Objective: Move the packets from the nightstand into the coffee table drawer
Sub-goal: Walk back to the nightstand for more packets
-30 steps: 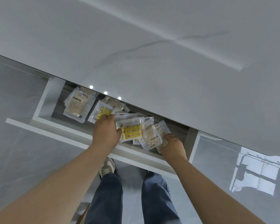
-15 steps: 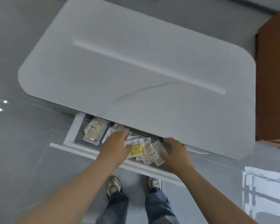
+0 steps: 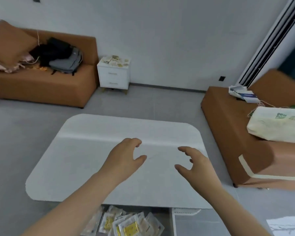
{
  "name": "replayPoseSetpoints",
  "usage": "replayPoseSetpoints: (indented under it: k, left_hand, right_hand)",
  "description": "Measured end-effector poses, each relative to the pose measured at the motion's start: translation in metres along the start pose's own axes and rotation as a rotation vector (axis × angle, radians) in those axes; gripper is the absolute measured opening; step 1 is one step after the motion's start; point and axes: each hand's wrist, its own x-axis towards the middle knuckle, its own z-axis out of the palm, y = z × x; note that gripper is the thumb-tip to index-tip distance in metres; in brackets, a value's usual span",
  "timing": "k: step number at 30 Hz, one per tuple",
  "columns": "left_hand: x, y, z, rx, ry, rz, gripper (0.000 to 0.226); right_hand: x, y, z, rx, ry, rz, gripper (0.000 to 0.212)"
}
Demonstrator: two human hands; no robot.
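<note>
Home living rm: sofa [image 3: 41, 86], nightstand [image 3: 113, 77], coffee tbl [image 3: 85, 159].

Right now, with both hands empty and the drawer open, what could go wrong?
The open drawer juts out in front, so walking off to the nightstand could knock it. The packets in it lie heaped loosely; more could spill over or jam it. A scattered pile waits on the nightstand, so an overfull grab might drop some.
</note>
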Motion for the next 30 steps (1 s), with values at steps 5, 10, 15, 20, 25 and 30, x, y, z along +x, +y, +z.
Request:
replayPoseSetpoints:
  k: [5,10,15,20,25,30]
  left_hand:
    - [0.006,0.101,-0.034,0.078,0.045,0.236,0.043]
    - [0.0,0.207,-0.035,0.15,0.051,0.411,0.044]
    - [-0.009,0.317,0.002,0.155,0.081,0.54,0.045]
    - [-0.021,0.418,0.06,0.139,0.102,0.637,0.047]
    - [-0.014,0.493,0.111,0.163,0.06,0.702,0.048]
    - [0.013,0.544,0.148,0.16,0.048,0.754,0.048]
  right_hand:
    - [-0.019,-0.008,-0.108,-0.139,0.119,-0.101,0.052]
    - [-0.054,0.018,-0.213,-0.284,0.216,-0.129,0.056]
    - [-0.107,0.068,-0.312,-0.379,0.309,-0.11,0.055]
    - [-0.155,0.134,-0.391,-0.44,0.382,-0.043,0.056]
    - [-0.182,0.185,-0.448,-0.448,0.444,0.025,0.051]
    - [-0.174,0.229,-0.486,-0.431,0.47,0.067,0.053]
